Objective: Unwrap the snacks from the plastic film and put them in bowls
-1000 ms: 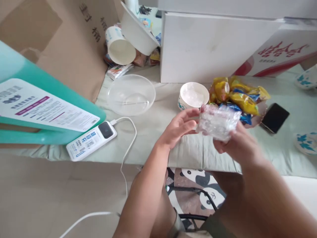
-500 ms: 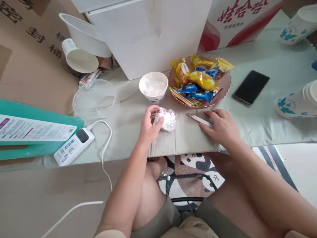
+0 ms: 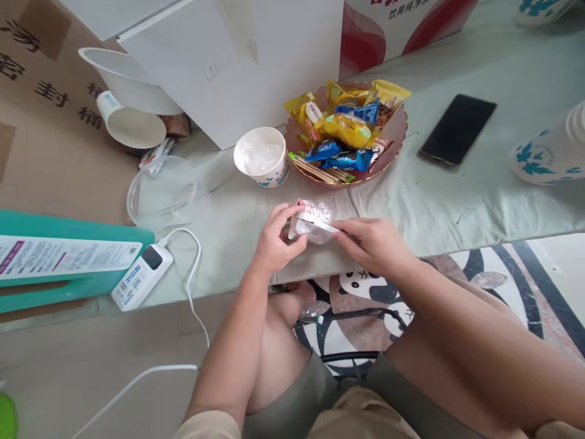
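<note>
Near the table's front edge, my left hand (image 3: 280, 239) grips the left side of a small bundle in clear crinkled plastic (image 3: 316, 221), which has a bit of red on it. My right hand (image 3: 372, 241) pinches a thin white stick-like tool (image 3: 325, 227) between thumb and fingers. The tool's far end lies over the bundle; whether it cuts into the plastic is too small to tell. Behind my hands stand a paper cup (image 3: 262, 157) with clear plastic inside and a pink glass bowl (image 3: 397, 146) of wrapped snacks.
A black phone (image 3: 458, 130) and stacked paper cups (image 3: 548, 152) are on the right. To the left are a clear lid (image 3: 159, 192), a white power bank (image 3: 142, 277) with a cable, and a green container (image 3: 68, 259). White boxes (image 3: 269, 67) stand at the back.
My right hand has lifted the white tool off the table and brought it left onto the bundle. My left hand still holds the bundle. The view has shifted slightly.
</note>
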Motion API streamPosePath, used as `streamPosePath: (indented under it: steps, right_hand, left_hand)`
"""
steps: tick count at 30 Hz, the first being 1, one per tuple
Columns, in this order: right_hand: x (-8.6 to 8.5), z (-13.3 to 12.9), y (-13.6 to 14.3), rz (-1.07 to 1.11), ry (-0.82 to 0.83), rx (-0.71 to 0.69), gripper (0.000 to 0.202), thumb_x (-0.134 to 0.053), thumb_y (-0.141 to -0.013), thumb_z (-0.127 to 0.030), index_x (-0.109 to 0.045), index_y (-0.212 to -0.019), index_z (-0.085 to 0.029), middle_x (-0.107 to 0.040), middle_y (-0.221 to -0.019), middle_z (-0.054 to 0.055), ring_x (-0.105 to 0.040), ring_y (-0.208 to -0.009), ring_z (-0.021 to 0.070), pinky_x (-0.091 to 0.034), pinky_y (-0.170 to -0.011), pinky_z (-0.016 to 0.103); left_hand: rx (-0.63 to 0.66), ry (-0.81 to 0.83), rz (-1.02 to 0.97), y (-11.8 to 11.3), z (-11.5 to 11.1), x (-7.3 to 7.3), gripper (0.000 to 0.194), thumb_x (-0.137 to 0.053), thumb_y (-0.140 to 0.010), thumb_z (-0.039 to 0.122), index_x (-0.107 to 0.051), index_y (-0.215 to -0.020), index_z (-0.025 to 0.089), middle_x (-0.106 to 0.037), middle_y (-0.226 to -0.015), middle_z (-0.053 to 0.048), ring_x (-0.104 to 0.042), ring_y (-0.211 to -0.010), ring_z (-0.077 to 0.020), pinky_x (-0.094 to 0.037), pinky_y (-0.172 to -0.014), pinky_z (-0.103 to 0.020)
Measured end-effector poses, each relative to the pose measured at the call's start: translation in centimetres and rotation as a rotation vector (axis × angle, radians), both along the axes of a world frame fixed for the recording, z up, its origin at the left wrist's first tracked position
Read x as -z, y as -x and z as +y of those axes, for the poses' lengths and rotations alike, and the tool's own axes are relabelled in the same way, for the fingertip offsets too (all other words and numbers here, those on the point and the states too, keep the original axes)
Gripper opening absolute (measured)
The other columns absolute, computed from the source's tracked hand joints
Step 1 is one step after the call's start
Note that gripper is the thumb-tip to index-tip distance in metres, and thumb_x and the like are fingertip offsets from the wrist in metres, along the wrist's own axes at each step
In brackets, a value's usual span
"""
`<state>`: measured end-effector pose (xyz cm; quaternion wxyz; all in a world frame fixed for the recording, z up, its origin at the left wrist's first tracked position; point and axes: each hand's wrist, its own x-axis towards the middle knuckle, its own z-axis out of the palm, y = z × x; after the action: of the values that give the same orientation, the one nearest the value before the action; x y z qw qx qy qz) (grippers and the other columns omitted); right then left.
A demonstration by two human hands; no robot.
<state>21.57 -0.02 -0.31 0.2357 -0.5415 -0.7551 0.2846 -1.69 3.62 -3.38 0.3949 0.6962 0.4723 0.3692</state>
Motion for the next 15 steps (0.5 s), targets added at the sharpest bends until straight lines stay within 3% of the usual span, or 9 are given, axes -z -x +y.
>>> streamPosePath:
  steps: [3,7,11,13,15]
  right_hand:
    - [0.4,0.5,0.0,-0.122,0.036,-0.003,0.037,-0.044,-0.102,-0.037,-0.078,-0.102,-0.022,-0.076,-0.087,0.007,-0.068,-0.075,0.022,-0.038,-0.062,0.031]
    - [0.5,0.4,-1.5,-0.258,0.039,0.037,0.035,-0.047,-0.101,-0.038,-0.078,-0.093,-0.025,-0.076,-0.084,0.006,-0.064,-0.069,0.0211,-0.032,-0.057,0.031]
    - [0.8,0.2,-3.6,-0.343,-0.018,0.168,0.035,-0.049,-0.1,-0.042,-0.078,-0.09,-0.026,-0.075,-0.086,0.007,-0.062,-0.068,0.0219,-0.029,-0.055,0.032]
    - [1.1,0.5,-4.5,-0.385,-0.076,0.264,0.033,-0.051,-0.098,-0.043,-0.077,-0.089,-0.026,-0.074,-0.089,0.009,-0.061,-0.07,0.0234,-0.03,-0.056,0.033]
    - [1.3,0.8,-4.9,-0.43,-0.153,0.334,0.028,-0.055,-0.096,-0.041,-0.077,-0.092,-0.025,-0.073,-0.092,0.012,-0.062,-0.076,0.0267,-0.034,-0.06,0.036]
  left_hand:
    - [-0.031,0.046,-0.069,0.3,0.2,0.3,0.051,-0.073,-0.072,0.023,-0.069,-0.123,0.022,-0.059,-0.128,-0.011,-0.067,-0.101,-0.0185,-0.059,-0.079,-0.026]
    - [-0.176,0.097,-0.112,1.4,0.8,0.7,0.051,-0.073,-0.071,0.023,-0.068,-0.121,0.019,-0.067,-0.123,-0.012,-0.069,-0.093,-0.0183,-0.059,-0.08,-0.028]
    - [-0.309,-0.114,0.1,2.0,0.8,0.3,0.051,-0.074,-0.071,0.022,-0.069,-0.122,0.022,-0.061,-0.14,-0.014,-0.064,-0.121,-0.0283,-0.054,-0.102,-0.041]
    - [-0.262,-0.226,0.193,1.8,0.7,0.0,0.054,-0.083,-0.065,0.025,-0.07,-0.117,0.023,-0.058,-0.145,-0.014,-0.056,-0.135,-0.0335,-0.045,-0.115,-0.049]
    - [-0.185,-0.246,0.228,1.4,0.6,-0.3,0.045,-0.086,-0.064,0.028,-0.073,-0.107,0.024,-0.063,-0.138,-0.013,-0.057,-0.133,-0.0337,-0.042,-0.118,-0.052]
